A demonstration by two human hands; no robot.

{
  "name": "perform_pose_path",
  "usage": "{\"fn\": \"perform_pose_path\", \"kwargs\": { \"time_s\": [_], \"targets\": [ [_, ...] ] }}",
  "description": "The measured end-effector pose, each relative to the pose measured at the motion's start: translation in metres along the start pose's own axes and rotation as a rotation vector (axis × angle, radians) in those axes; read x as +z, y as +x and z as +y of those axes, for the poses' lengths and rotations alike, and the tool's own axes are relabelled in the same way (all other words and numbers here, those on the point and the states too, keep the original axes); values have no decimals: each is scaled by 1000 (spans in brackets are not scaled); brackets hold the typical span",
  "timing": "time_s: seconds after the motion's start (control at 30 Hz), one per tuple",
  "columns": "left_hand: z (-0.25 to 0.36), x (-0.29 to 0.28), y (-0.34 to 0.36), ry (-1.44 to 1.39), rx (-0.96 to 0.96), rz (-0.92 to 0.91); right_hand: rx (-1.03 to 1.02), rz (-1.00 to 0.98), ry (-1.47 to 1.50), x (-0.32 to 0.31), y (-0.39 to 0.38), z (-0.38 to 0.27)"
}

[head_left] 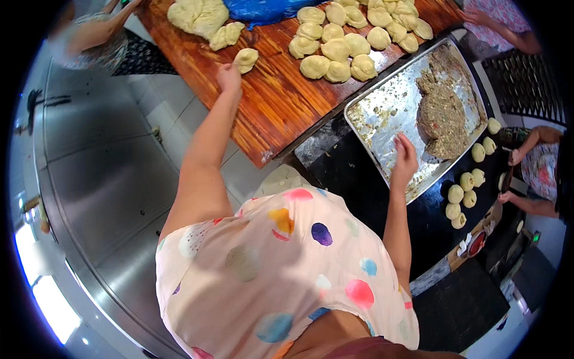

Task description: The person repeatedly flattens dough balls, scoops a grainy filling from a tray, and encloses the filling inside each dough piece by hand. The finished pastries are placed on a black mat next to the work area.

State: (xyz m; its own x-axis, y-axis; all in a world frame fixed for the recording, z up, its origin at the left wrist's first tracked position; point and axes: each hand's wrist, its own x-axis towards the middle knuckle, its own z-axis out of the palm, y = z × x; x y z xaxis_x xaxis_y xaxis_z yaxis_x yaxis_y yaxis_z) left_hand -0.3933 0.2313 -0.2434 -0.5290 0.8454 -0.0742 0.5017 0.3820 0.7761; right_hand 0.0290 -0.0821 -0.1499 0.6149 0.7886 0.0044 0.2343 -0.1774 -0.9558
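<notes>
My left hand (228, 78) reaches over the wooden tabletop (287, 119), its closed fingers at the edge of a round, flattened dough piece (247, 59). Some of those fingers are hidden behind the hand itself. Above the dough piece lie a big slab of pale dough (197, 17) and a smaller lump (226, 36). My right hand (405, 158) hovers over the near edge of a metal tray (382, 113), fingers loosely bent and nothing visible in them. A brownish chopped filling (443, 119) is heaped along the tray's right half.
Several dough rounds (336, 49) cluster near the tray beside a blue plastic sheet (263, 11). Filled buns (455, 194) sit on a black surface (353, 173) at right. Co-workers' hands (508, 196) are at the right, with others at the upper corners. A steel counter (107, 161) stands left.
</notes>
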Motion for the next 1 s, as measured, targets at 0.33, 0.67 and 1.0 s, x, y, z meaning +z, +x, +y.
{"fn": "perform_pose_path", "kwargs": {
  "time_s": [0.33, 0.67, 1.0],
  "targets": [
    [99, 54, -115, -615, -635, -724, -54, 174, -334, 143, 153, 28],
    [128, 76, -115, -349, -458, -1002, 551, -390, -263, 150, 235, 13],
    [125, 32, -136, -680, -365, -1265, 167, -205, -306, 128, 119, -24]
  ]
}}
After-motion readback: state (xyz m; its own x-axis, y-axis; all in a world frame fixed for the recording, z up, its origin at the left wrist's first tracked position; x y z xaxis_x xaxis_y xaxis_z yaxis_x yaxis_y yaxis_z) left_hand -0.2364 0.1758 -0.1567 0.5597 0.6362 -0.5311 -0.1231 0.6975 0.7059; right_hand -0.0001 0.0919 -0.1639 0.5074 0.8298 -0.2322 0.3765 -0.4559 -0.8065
